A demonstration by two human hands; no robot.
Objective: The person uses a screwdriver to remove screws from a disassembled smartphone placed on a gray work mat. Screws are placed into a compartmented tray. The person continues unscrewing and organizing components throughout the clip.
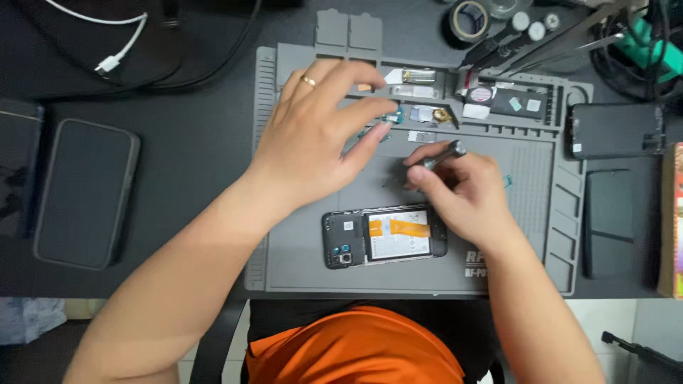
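Seen from above, over a grey work mat (299,274) on a dark table (199,135). Left hand (320,135) reaching across the upper part of the mat, fingers spread and loosely open, gripping nothing; gold ring (308,80) on one finger; fingertips just above a small green circuit part (393,116) near the mat's top compartments, contact impossible to tell. Right hand (466,195) lower and to the right, fingers closed around a metal screwdriver (442,155), held slanted, handle end pointing up and right, tip hidden behind the fingers. Opened phone (384,237) lying flat on the mat just below the right hand, back cover off, black battery with an orange ribbon strip across it exposed, camera cluster at its left end. Small loose parts and bits of tape in the mat's top tray slots. Left of the mat, a dark phone (85,192) face up, well apart from the hands; a white cable (114,57) above it. Right of the mat, another black phone (612,131) and a flat black panel (610,224). At the top, a roll of tape (469,20) and several tool handles (512,39) lying side by side. Orange shirt (356,352) at the bottom edge.
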